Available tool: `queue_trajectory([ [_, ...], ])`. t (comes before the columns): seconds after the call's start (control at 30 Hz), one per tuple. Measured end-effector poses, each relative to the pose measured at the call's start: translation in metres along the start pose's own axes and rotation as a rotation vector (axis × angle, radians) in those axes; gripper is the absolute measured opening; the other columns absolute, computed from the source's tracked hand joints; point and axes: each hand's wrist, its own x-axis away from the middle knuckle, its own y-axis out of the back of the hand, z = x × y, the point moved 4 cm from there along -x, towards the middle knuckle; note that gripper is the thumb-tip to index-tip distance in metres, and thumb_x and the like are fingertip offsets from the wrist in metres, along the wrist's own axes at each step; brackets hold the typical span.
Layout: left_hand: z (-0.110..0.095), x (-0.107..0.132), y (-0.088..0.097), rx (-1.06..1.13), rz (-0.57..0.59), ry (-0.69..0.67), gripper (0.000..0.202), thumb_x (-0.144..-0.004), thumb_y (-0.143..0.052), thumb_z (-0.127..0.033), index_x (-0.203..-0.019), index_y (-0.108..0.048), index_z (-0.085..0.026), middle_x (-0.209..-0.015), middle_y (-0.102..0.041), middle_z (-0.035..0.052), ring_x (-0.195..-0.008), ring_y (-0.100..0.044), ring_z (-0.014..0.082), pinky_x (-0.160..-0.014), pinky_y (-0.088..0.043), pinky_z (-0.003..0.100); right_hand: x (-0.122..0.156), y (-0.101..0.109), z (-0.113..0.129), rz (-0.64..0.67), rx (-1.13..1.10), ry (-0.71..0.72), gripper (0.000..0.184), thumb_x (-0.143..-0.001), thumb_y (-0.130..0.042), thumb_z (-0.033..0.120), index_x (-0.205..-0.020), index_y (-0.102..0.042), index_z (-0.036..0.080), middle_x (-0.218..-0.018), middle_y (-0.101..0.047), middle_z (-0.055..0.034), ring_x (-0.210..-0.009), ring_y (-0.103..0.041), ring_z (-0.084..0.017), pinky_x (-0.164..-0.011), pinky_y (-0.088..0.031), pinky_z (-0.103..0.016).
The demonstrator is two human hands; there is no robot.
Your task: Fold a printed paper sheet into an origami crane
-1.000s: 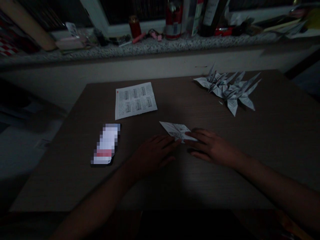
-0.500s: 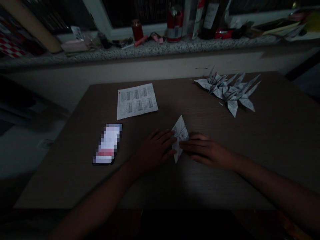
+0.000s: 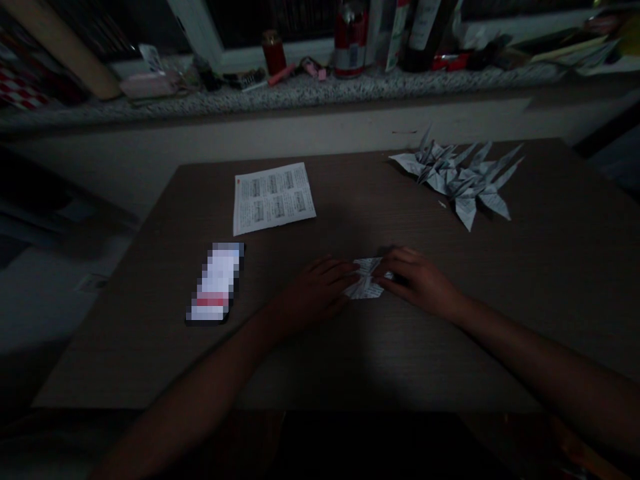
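Note:
A small folded piece of printed paper [image 3: 367, 288] lies on the brown table, its long side running left to right. My left hand [image 3: 323, 288] holds it at the left end, the fingers close together over that edge. At the opposite end, the bent fingers and thumb of my right hand [image 3: 417, 277] grip the paper. Both ends are partly hidden under my fingers. Crease lines and print show on the part between the hands.
A phone [image 3: 216, 283] with a lit, blurred screen lies at the left. Behind it is a flat printed sheet [image 3: 274, 199]. Several folded paper cranes [image 3: 465, 179] cluster at the back right. Beyond the table, a granite sill [image 3: 300, 93] bears a red can [image 3: 350, 43], bottles and clutter.
The folded paper has gone from an upright diamond to a wider, shorter shape lying crosswise. My right hand has shifted slightly up and curled its fingers; my left hand moved slightly right.

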Motion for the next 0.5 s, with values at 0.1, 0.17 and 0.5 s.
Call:
queue_trajectory([
  [0.1, -0.0036, 0.0002, 0.0016, 0.021, -0.019, -0.024, 0.038, -0.106, -0.05, -0.023, -0.144, -0.056, -0.019, -0.144, -0.063, 0.0096, -0.136, -0.056, 0.0234, -0.118, -0.043, 0.045, -0.0009, -0.0017, -0.0006, 0.01, -0.024, -0.054, 0.006, -0.098, -0.065, 0.027, -0.099, -0.069, 0.021, -0.097, -0.069, -0.0081, -0.095, -0.064, -0.026, -0.084, -0.052, -0.042],
  [0.17, -0.0055, 0.0005, 0.0018, 0.013, -0.017, -0.037, 0.036, -0.107, -0.049, -0.022, -0.142, -0.057, -0.02, -0.141, -0.065, 0.0093, -0.132, -0.059, 0.0234, -0.114, -0.048, 0.044, -0.002, -0.0023, -0.0006, -0.002, -0.043, -0.076, 0.006, -0.099, -0.064, 0.026, -0.097, -0.067, 0.021, -0.095, -0.068, -0.0076, -0.094, -0.064, -0.026, -0.083, -0.051, -0.041],
  [0.5, -0.0089, 0.0015, -0.0029, -0.045, -0.025, -0.092, 0.035, -0.107, -0.049, -0.019, -0.141, -0.059, -0.019, -0.14, -0.065, 0.0096, -0.132, -0.059, 0.0248, -0.113, -0.049, 0.045, -0.0047, -0.0077, 0.0028, 0.028, 0.012, -0.114, 0.01, -0.101, -0.06, 0.024, -0.092, -0.061, 0.02, -0.092, -0.063, -0.0071, -0.09, -0.058, -0.025, -0.083, -0.046, -0.039],
])
